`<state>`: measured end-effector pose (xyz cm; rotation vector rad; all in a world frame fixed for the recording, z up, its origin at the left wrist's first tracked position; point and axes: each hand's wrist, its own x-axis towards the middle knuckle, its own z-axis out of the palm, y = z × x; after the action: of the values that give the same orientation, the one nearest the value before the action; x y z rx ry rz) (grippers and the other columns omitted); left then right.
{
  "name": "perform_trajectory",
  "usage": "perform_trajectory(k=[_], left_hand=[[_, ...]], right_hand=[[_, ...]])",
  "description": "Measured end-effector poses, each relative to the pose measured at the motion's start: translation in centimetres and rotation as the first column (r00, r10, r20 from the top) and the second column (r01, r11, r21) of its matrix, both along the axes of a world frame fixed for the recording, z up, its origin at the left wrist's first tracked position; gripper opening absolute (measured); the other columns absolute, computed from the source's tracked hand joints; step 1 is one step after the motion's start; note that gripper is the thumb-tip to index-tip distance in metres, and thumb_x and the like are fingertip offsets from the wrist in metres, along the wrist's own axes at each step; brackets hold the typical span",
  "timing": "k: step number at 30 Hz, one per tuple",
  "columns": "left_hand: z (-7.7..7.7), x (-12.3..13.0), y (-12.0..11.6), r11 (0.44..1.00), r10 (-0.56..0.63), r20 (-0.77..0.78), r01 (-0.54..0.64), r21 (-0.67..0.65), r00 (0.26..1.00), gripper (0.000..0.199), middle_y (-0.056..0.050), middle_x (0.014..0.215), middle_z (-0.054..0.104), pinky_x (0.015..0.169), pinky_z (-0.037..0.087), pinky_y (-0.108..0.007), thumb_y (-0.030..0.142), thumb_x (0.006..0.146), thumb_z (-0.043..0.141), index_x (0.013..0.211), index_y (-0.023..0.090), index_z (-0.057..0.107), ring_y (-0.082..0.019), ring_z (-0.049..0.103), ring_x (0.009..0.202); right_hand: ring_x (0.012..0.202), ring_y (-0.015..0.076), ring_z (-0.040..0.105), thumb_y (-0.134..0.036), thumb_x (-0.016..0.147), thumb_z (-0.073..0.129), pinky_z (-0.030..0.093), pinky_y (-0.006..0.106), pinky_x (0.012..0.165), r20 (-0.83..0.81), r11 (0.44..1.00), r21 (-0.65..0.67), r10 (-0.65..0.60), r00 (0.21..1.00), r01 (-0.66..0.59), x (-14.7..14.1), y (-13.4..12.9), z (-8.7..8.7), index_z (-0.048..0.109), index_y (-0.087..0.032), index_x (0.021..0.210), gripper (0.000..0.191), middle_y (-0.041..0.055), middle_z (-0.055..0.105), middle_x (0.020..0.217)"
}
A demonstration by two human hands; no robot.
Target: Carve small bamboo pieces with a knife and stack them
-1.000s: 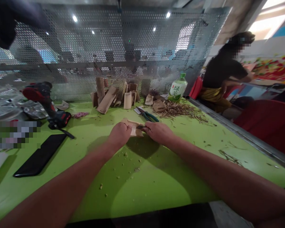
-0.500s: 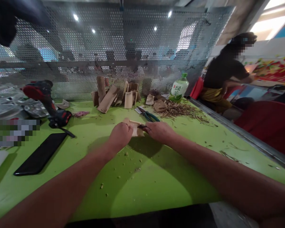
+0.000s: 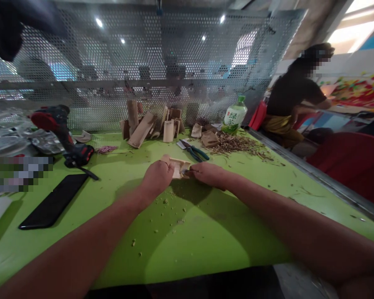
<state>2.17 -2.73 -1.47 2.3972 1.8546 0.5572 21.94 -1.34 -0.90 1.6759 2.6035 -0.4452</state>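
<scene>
Tan split-bamboo piece (image 3: 178, 168) lies gripped between two hands just above a lime-green bench (image 3: 212, 236), near the middle of the work area. The left hand (image 3: 157, 176) is closed around one end, fingers curled over the edge. The right hand (image 3: 208, 174) is pinched shut on a small dark-bladed knife (image 3: 185, 170), whose tip meets the piece's far end; the exact contact is too small to make out. Pale crumbs (image 3: 165, 201) dot the bench below the hands. Just beyond lie green-handled pliers (image 3: 193, 151) and a heap of brown shavings (image 3: 233, 145), while more cut bamboo pieces (image 3: 143, 129) lean against a perforated metal screen (image 3: 112, 70). A green-labelled plastic bottle (image 3: 235, 117) stands at the far corner. To the left rest a red-and-black cordless drill (image 3: 57, 124) and a black rectangular slab (image 3: 52, 202). Off the bench at right, a co-worker in a black shirt (image 3: 293, 93) sits turned away.
</scene>
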Motion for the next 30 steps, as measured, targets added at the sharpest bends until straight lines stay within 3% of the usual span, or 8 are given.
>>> perform_trajectory(k=[6,10,14,20,30], left_hand=[[0.6,0.1,0.2,1.0,-0.01,-0.039,0.01,0.005,0.999,0.035,-0.013,0.08,0.069,0.06,0.041,-0.029,0.034,0.098,0.036,0.112,0.011,0.057,-0.022,0.064,0.07],[0.7,0.2,0.5,1.0,0.024,-0.041,-0.024,-0.012,0.999,0.037,-0.013,0.08,0.069,0.062,0.042,-0.029,0.035,0.098,0.036,0.099,0.011,0.064,-0.021,0.063,0.071],[0.6,0.2,0.5,0.998,0.026,-0.013,-0.027,-0.06,1.0,0.042,-0.014,0.076,0.067,0.063,0.042,-0.029,0.034,0.096,0.038,0.08,0.01,0.068,-0.02,0.06,0.068],[0.4,0.1,0.7,0.996,0.03,0.063,-0.024,-0.087,0.998,0.04,-0.01,0.069,0.064,0.058,0.036,-0.029,0.034,0.095,0.04,0.077,0.011,0.068,-0.018,0.054,0.06],[0.5,0.1,0.8,0.997,0.019,0.003,-0.018,-0.08,1.0,0.037,-0.014,0.08,0.068,0.063,0.04,-0.029,0.031,0.096,0.039,0.093,0.008,0.069,-0.02,0.06,0.07]], right_hand=[[0.074,0.0181,0.063,-0.032,0.09,0.048,0.041,0.027,0.06,0.062,0.995,-0.088,0.055,0.997,-0.049,0.0,-1.1,0.4,0.07,-0.022,0.104,0.027,0.0073,0.073,0.094],[0.079,0.018,0.062,-0.039,0.095,0.044,0.04,0.026,0.061,-0.058,0.996,-0.083,0.021,0.998,-0.026,0.4,-1.3,0.1,0.068,-0.021,0.103,0.031,0.0084,0.071,0.098],[0.074,0.0171,0.06,-0.046,0.099,0.036,0.035,0.025,0.057,-0.044,0.996,0.059,-0.07,0.997,0.073,0.6,-0.9,-0.4,0.065,-0.02,0.098,0.039,0.0086,0.069,0.093],[0.063,0.0165,0.055,-0.054,0.1,0.026,0.028,0.027,0.051,-0.015,0.945,0.278,-0.175,0.985,0.172,0.0,-0.8,-0.2,0.063,-0.023,0.101,0.048,0.0058,0.068,0.081],[0.064,0.0171,0.057,-0.045,0.099,0.034,0.03,0.026,0.051,0.055,0.965,0.257,-0.074,0.996,0.058,0.2,0.0,-0.5,0.067,-0.025,0.103,0.039,0.0063,0.07,0.083]])
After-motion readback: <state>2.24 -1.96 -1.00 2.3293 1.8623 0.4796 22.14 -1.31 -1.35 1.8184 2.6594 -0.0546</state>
